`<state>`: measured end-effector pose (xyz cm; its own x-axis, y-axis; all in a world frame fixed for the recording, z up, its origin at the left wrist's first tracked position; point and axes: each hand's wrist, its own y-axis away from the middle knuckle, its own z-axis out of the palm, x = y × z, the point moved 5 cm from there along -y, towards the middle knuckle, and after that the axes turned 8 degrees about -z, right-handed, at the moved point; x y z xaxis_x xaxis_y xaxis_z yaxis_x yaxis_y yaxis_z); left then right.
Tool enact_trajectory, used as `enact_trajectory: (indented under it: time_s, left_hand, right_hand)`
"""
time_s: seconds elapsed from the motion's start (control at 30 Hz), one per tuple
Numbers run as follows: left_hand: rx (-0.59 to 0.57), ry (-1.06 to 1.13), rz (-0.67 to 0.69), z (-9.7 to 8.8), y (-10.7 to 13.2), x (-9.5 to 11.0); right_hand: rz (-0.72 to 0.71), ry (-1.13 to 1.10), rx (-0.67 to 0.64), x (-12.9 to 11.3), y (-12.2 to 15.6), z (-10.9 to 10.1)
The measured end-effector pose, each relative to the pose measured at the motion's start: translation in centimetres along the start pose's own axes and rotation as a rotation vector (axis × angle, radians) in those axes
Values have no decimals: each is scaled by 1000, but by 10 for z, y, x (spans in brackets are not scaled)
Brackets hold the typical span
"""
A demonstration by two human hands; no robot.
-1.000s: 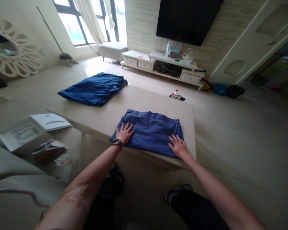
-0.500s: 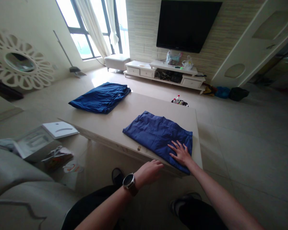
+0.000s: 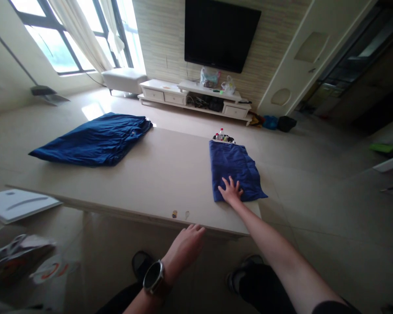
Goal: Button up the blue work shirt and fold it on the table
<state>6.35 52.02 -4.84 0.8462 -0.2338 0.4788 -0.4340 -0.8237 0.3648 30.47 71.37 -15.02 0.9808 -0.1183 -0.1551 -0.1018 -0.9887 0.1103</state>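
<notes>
My right hand (image 3: 231,192) lies with fingers spread on a folded dark blue cloth garment (image 3: 234,163), pressing its near part. The garment rests at the right end of the pale table (image 3: 180,174), and its right side reaches past the table's edge. My left hand (image 3: 186,245), with a watch (image 3: 153,276) on the wrist, hovers by the table's near edge. Its fingers are loosely curled, and nothing shows in them. A second folded blue garment, trousers by the look of it (image 3: 94,139), lies on the left part of the table, apart from both hands.
Bottles with red caps (image 3: 221,134) stand behind the table's far right corner. A white box (image 3: 18,204) and a crumpled bag (image 3: 22,253) are at the lower left. Beyond the table runs a low TV cabinet (image 3: 173,98). Two worn spots mark the table's near edge.
The garment under my right hand has been turned and shifted to the right and away, baring the table's near edge. My left hand stays off the cloth. The view has swung right.
</notes>
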Motion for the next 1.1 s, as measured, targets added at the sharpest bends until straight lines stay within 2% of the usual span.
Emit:
enact_trajectory:
  time_s: [0.07,0.13,0.43,0.57,0.67,0.77,0.83,0.93,1.0,1.1]
  left_hand:
    - [2,17,-5,-1,2,-3]
    - [0,16,-16,0,3,-5]
    - [-23,-13,2,11,1,-1]
    - [-4,1,23,13,2,-2]
    - [14,22,27,12,7,-6]
    - [17,59,-3,6,12,-10]
    - [2,87,-23,2,16,-14]
    - [-26,104,-67,-2,19,-21]
    - [-44,103,-109,-2,19,-27]
    - [-70,125,-140,1,19,-32]
  right_hand:
    - [-84,46,-7,-6,3,5]
    - [-98,66,-7,-7,3,11]
    - [-14,49,-53,-21,-45,16]
    - [8,21,-41,-24,-56,19]
    - [-12,5,-22,-23,-59,15]
    - [-35,35,17,-31,-66,0]
    - [-72,63,72,-52,-72,-12]
    - [-221,93,129,-105,-72,-16]
    - [-365,104,112,-149,-61,-3]
    - [-624,139,23,-208,-32,30]
